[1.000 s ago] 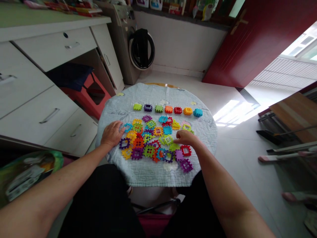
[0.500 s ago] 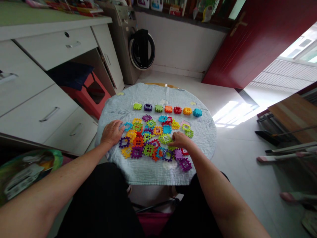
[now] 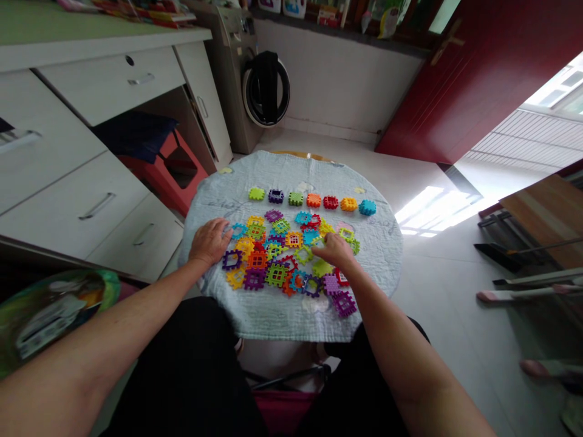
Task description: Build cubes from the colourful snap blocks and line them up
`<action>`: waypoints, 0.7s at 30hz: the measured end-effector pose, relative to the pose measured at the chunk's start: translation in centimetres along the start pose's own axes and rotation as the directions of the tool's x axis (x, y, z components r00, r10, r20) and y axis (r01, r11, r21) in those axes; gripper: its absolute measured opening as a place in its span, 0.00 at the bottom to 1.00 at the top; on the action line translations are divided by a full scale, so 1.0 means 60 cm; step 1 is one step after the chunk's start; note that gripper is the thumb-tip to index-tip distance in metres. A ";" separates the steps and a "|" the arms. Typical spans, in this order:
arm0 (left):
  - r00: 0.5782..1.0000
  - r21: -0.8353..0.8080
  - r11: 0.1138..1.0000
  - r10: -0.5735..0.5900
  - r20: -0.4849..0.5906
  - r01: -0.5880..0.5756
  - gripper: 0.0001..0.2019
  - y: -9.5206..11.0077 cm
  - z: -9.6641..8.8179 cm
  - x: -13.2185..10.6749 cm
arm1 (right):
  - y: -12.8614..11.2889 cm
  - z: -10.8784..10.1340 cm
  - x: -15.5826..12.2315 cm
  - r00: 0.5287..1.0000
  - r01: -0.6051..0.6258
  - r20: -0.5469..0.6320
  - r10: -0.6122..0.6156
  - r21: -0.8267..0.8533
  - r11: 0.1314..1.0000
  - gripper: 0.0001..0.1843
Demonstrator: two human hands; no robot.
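A pile of colourful plastic building-block panels (image 3: 276, 274), notched along their edges and some with windows, is spread on the cloth-covered round table (image 3: 282, 315). My left hand (image 3: 210, 243) lies flat at the pile's left side, fingers stretched, beside a light-blue panel (image 3: 238, 230). Over the right part of the pile, my right hand (image 3: 336, 250) pinches a light-green window panel (image 3: 318, 242), partly hidden by the fingers. Below that hand lie a light-green open frame (image 3: 304, 255) and a plain yellow-green panel (image 3: 322, 267). Behind the pile, several small assembled blocks (image 3: 313, 199) form a row.
White drawers (image 3: 98, 206) and a red stool (image 3: 182, 176) stand to the left. Further back is a washing machine (image 3: 237, 79) with its round door open. A red door (image 3: 423, 97) is at the right, and a bin (image 3: 109, 291) sits low at the left.
My right hand has lifted the light-green window panel from the pile and shifted slightly away from me, uncovering the yellow-green panel. My left hand stays at the pile's left side.
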State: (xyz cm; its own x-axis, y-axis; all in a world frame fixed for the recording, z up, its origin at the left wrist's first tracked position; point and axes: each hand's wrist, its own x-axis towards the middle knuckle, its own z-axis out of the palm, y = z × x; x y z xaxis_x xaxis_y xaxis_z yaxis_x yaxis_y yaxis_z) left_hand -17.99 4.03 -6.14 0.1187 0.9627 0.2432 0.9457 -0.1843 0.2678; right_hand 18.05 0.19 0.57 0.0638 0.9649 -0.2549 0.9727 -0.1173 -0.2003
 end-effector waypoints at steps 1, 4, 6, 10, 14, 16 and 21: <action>1.000 -0.001 1.000 -0.003 -0.001 0.003 0.22 -0.001 0.001 0.000 | 0.003 -0.004 0.000 1.000 -0.011 -0.027 0.011 0.003 1.000 0.24; 1.000 -0.018 1.000 -0.005 -0.007 0.005 0.23 -0.004 0.004 0.001 | -0.003 -0.002 -0.011 0.996 0.038 -0.080 -0.038 0.006 0.999 0.24; 1.000 -0.022 1.000 -0.002 -0.012 0.002 0.23 -0.006 0.006 0.001 | -0.019 0.011 -0.022 0.992 0.093 -0.081 -0.093 -0.005 0.996 0.25; 1.000 0.004 1.000 0.007 -0.029 -0.007 0.22 -0.008 0.008 0.002 | -0.053 0.042 -0.036 0.993 0.089 -0.076 -0.091 -0.040 0.995 0.28; 0.999 0.015 1.000 0.018 -0.043 -0.017 0.20 -0.010 0.011 0.001 | -0.065 0.055 -0.036 0.993 0.067 -0.091 -0.072 -0.059 0.996 0.30; 0.998 0.020 0.999 0.027 -0.051 -0.026 0.21 -0.012 0.013 0.001 | -0.064 0.056 -0.035 0.992 0.079 -0.094 -0.085 -0.063 0.995 0.30; 0.997 0.053 0.997 0.050 -0.056 -0.047 0.23 -0.018 0.018 0.000 | -0.059 0.050 -0.031 0.992 0.105 -0.067 -0.111 -0.092 0.990 0.27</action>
State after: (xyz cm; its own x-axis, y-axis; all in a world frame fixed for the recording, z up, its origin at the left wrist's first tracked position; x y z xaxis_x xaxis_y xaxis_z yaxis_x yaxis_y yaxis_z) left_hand -18.69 4.48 -7.45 0.1492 0.9397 0.3078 0.9537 -0.2190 0.2061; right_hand 13.84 -1.92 -1.10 -0.0300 0.9855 -0.1670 0.9904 0.0068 -0.1381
